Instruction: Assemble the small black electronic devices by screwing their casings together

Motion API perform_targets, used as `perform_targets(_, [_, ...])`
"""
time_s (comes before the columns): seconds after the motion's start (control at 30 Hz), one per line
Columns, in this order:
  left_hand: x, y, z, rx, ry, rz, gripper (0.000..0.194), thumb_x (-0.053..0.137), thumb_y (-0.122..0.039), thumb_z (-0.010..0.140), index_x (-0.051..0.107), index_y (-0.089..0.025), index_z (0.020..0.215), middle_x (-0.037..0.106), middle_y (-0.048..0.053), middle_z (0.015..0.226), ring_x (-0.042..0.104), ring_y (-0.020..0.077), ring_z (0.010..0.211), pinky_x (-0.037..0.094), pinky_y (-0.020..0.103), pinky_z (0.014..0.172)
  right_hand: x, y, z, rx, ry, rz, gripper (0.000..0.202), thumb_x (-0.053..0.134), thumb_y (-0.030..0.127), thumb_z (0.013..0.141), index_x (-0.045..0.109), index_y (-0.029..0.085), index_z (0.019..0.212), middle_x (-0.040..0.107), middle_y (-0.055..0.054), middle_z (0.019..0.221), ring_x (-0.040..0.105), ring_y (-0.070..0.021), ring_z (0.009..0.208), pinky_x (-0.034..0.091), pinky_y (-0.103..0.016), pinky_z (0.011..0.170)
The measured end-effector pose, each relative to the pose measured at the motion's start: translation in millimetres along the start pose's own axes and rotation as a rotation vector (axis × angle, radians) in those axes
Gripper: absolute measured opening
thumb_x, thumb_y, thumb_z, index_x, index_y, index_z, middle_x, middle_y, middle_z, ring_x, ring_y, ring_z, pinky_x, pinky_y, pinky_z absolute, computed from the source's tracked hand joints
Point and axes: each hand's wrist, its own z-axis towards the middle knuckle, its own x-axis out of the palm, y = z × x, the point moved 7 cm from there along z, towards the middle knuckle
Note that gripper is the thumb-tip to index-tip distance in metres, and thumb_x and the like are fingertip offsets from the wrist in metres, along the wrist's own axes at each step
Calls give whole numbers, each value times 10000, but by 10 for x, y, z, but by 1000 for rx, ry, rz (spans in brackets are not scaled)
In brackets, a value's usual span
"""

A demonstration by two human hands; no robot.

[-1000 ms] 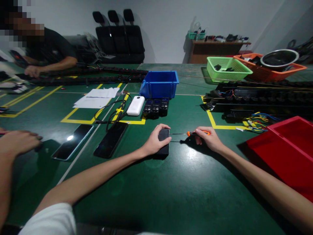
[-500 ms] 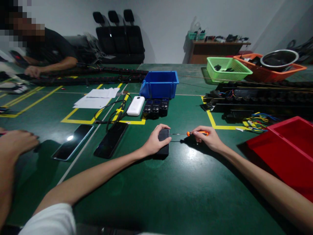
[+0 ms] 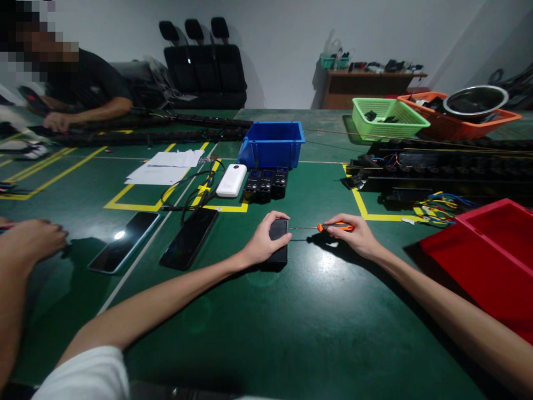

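My left hand (image 3: 267, 240) grips a black box-shaped device (image 3: 280, 256) on the green table, thumb and fingers around its top and sides. From the right, my right hand (image 3: 352, 233) holds a screwdriver (image 3: 322, 227) with an orange and black handle. Its thin shaft lies level and points left, the tip at the right face of the black device. Whether the tip sits in a screw is too small to tell. Beyond my left hand several similar black devices (image 3: 265, 184) with small displays stand close together.
Two phones (image 3: 189, 239) (image 3: 125, 241) lie to the left, near a white power bank (image 3: 231, 180) and papers (image 3: 164, 166). A blue bin (image 3: 272, 145) stands behind; a red bin (image 3: 491, 250) is at right. Another person's hand (image 3: 35, 244) is at far left, and a person (image 3: 89, 83) sits across.
My right hand's fingers have shifted slightly on the screwdriver handle. The black device and my left hand stay in place. The other person's hand at far left moved a little.
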Motion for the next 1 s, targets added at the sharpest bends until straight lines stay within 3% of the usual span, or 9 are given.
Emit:
perform_targets(0.17, [6, 1, 0, 11, 7, -1, 352, 643, -307, 814, 545, -204, 1135, 586, 64, 1093, 567, 216, 1032, 457, 368, 926, 13, 22, 1, -27, 11, 12, 296, 756, 415, 751, 712, 176, 920, 716, -66, 923, 656, -188, 818, 513, -329, 762])
perform_targets(0.5, [3, 3, 3, 9, -3, 16, 352, 646, -321, 809, 550, -208, 1129, 583, 59, 1091, 567, 215, 1030, 457, 362, 925, 31, 89, 11, -111, 24, -21, 289, 763, 438, 735, 713, 181, 857, 672, -53, 855, 624, -179, 781, 506, -332, 718])
perform_targets(0.77, [4, -11, 1, 31, -1, 46, 343, 637, -307, 817, 543, -204, 1130, 569, 56, 1094, 564, 202, 1008, 441, 352, 939, 98, 7, -3, 70, 63, 18, 357, 588, 514, 865, 683, 178, 938, 651, -22, 715, 581, -135, 599, 462, -252, 550])
perform_targets(0.9, [3, -22, 2, 35, -4, 45, 341, 635, -307, 817, 544, -204, 1128, 569, 53, 1088, 563, 202, 1005, 442, 350, 934, 108, -30, -9, 109, 65, -37, 387, 563, 523, 879, 673, 160, 801, 567, 9, 549, 503, -107, 482, 375, -223, 461])
perform_targets(1.0, [2, -34, 3, 34, -2, 49, 338, 637, -302, 816, 547, -203, 1126, 570, 56, 1088, 563, 205, 1009, 442, 353, 937, 100, -4, -12, 78, 52, -49, 351, 616, 502, 849, 676, 162, 786, 573, 9, 566, 510, -107, 499, 383, -224, 473])
